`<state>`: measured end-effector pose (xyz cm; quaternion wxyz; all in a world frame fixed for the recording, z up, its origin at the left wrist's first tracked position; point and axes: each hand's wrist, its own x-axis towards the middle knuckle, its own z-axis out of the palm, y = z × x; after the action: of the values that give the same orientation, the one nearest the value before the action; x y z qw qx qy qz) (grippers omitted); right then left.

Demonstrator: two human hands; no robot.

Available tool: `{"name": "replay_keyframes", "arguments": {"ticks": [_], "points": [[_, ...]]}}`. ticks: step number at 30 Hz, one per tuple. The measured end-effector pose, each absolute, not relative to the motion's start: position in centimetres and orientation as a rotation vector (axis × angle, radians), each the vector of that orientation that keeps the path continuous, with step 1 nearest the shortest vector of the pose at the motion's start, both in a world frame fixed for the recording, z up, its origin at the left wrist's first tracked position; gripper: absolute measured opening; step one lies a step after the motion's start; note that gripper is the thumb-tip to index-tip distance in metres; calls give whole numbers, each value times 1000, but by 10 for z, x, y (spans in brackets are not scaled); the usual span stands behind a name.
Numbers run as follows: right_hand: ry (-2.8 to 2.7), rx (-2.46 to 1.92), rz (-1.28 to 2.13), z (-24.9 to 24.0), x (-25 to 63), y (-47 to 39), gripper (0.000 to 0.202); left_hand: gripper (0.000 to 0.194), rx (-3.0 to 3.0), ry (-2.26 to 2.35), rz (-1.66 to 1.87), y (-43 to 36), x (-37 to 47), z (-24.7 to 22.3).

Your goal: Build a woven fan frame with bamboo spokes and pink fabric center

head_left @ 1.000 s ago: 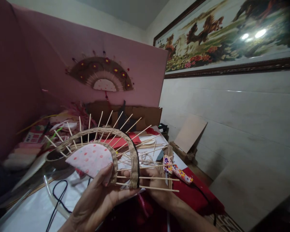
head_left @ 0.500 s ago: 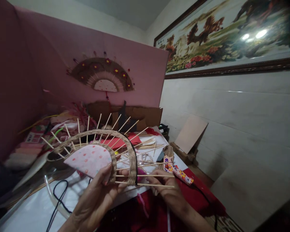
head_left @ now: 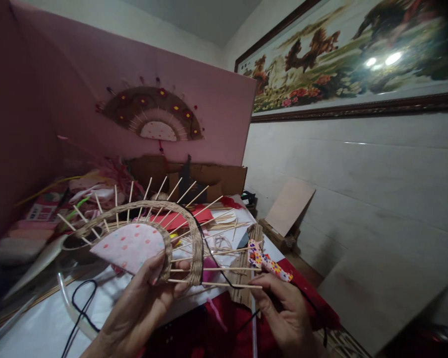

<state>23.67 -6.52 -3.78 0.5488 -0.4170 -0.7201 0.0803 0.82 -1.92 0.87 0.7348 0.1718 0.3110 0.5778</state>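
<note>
My left hand (head_left: 140,298) grips a half-round fan frame of thin sticks by its base, thumb on the spotted white panel (head_left: 129,246) and fingers behind. Around that panel, tan cord is woven into an inner band and a wider outer band (head_left: 197,248), with bare sticks poking past it. A black cord (head_left: 215,261) lies along the outer band's right edge, then slants down to my right hand (head_left: 283,308). Closed fingers there pinch the black cord beside the tip of the lowest stick (head_left: 242,286); its tail hangs below.
A finished fan (head_left: 159,112) hangs on the pink board. Loose sticks (head_left: 227,221), red paper (head_left: 201,216), corrugated cardboard (head_left: 241,293) and a flowered fabric piece (head_left: 271,263) lie on the table. Fabric bundles (head_left: 33,233) are piled at left. Another black cord (head_left: 84,303) loops near the front.
My right hand has moved right and down, off the sticks toward their tips. The black cord has come away from the band's edge and now stretches to that hand.
</note>
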Motion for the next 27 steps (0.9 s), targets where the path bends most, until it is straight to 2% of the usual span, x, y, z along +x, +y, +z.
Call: {"name": "replay_keyframes", "arguments": {"ticks": [11, 17, 27], "points": [[-1728, -963, -103, -22, 244, -69, 10, 39, 479, 648, 1279, -19, 6, 8], [-1821, -956, -163, -22, 222, -74, 8, 21, 614, 604, 1236, -24, 8, 5], [-1889, -722, -214, -36, 160, -60, 28, 24, 636, 533, 1162, -22, 12, 2]]}}
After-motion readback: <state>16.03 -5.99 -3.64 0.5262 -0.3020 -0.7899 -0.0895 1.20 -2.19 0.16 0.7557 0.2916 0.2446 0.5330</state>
